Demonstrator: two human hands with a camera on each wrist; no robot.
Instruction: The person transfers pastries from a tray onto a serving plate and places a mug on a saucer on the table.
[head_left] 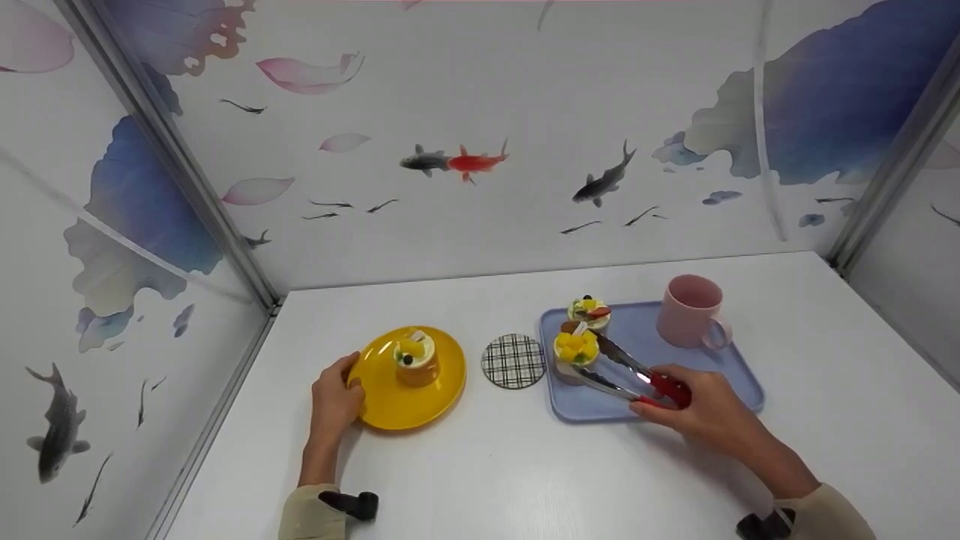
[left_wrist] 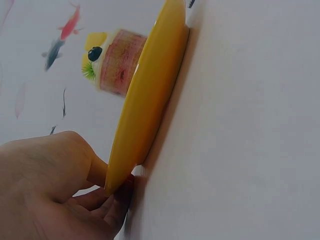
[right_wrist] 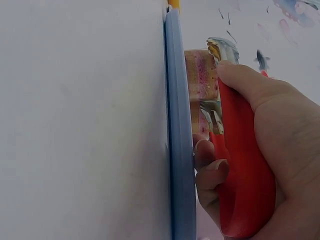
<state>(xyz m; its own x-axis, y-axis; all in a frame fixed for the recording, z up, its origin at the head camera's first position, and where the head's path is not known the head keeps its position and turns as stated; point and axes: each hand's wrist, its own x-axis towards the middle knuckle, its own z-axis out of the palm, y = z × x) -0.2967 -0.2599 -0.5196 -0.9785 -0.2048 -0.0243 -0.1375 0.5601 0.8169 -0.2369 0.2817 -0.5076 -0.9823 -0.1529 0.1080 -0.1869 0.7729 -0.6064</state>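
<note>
The step in hand looks like taking the front cake (head_left: 572, 358) with the tongs (head_left: 670, 387). The right hand (head_left: 712, 412) grasps the tongs by their red handles; the tips straddle the front cake at the left of the tray (head_left: 637, 326), though whether they touch it I cannot tell. The left hand (head_left: 337, 395) pinches the rim of the plate (head_left: 390, 411), where another cake (head_left: 418, 367) stands. The next move probably calls for an even squeeze and a lift straight up, clear of the tray's raised edge and the back cake (head_left: 594, 319) just behind. The mug (head_left: 685, 315) leaves bare tray around the tongs. Leftward, only the flat coaster (head_left: 514, 361) lies between tray and plate, whose near side has bare room
</note>
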